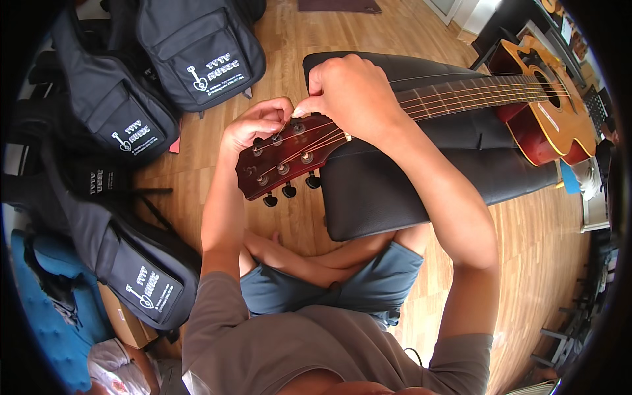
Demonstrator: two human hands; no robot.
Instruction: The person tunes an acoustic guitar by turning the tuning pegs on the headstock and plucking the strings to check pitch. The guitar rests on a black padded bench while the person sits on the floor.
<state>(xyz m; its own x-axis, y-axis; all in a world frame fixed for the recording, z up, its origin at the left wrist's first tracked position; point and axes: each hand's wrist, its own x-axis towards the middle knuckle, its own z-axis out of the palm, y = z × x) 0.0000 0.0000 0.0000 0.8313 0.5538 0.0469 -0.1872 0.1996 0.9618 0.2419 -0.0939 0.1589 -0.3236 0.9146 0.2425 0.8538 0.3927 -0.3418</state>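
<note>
An acoustic guitar (553, 131) with a tan top and red sides lies on a black padded bench (378, 194), its reddish headstock (253, 171) toward me. Silver posts and black tuners show on the headstock. My left hand (260, 125) is closed at the headstock's far edge, fingertips pinching a thin string (286, 125) by a post. My right hand (349, 95) is closed over the upper end of the neck, thumb and index finger pinched on the string beside my left fingertips; its other fingers are partly hidden.
Several black gig bags (201, 36) crowd the left. At lower left are a blue tufted seat (36, 309), a cardboard box (122, 319) and another person in a white shirt (112, 365). A dark mat (339, 5) lies at the back. Dark stands (553, 342) line the right edge.
</note>
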